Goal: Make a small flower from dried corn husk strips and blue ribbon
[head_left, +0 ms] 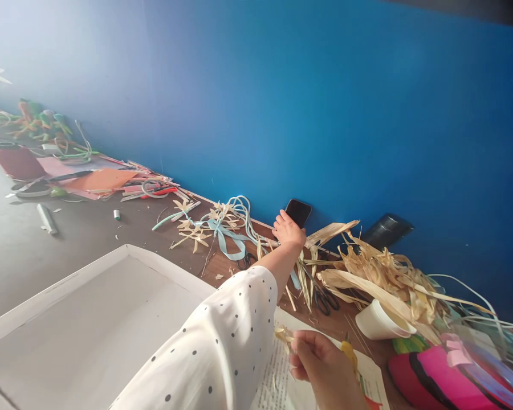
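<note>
Right hand [314,360]: we pinch dry husk piece [283,337], near, over printed page [299,393]; probably light, brittle, best held at base | Left hand [289,230]: at smartphone [299,213], far, by blue wall [239,102]; we cannot tell its grip; likely stiff, slippery, better held by edges

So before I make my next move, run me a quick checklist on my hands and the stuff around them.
1. Left hand touching the phone: ok.
2. Phone propped against the blue wall: ok, it leans there.
3. Right hand pinching the small husk piece: ok, between thumb and fingers.
4. Dark-handled scissors lying free of husks: not ok, their blades run in among dried strips.
5. Inside of the white cup: cannot tell, its contents don't show.
</note>
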Demonstrator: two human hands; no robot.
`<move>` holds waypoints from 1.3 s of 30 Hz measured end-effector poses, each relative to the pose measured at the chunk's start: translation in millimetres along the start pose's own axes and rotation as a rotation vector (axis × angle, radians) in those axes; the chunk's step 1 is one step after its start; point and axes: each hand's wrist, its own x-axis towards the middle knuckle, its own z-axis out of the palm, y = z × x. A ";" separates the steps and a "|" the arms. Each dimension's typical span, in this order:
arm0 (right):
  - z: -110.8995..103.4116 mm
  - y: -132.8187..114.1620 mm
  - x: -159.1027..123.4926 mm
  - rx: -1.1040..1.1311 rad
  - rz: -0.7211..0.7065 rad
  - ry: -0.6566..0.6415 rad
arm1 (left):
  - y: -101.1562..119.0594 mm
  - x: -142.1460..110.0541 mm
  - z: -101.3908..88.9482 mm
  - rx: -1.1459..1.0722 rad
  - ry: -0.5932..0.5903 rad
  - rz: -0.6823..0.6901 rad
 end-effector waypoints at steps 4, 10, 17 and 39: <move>-5.4 -12.9 0.3 0.051 -0.051 0.126 | -1.0 1.6 3.1 0.001 -0.003 0.002; 27.2 -24.2 11.9 0.531 0.000 0.089 | -0.8 0.1 8.8 -0.018 0.041 0.008; 53.5 -2.3 16.8 0.198 -0.300 0.279 | -0.7 1.1 7.8 -0.060 0.072 0.034; 54.5 4.0 17.2 0.138 -0.387 0.194 | 3.9 2.9 8.8 0.012 0.087 0.025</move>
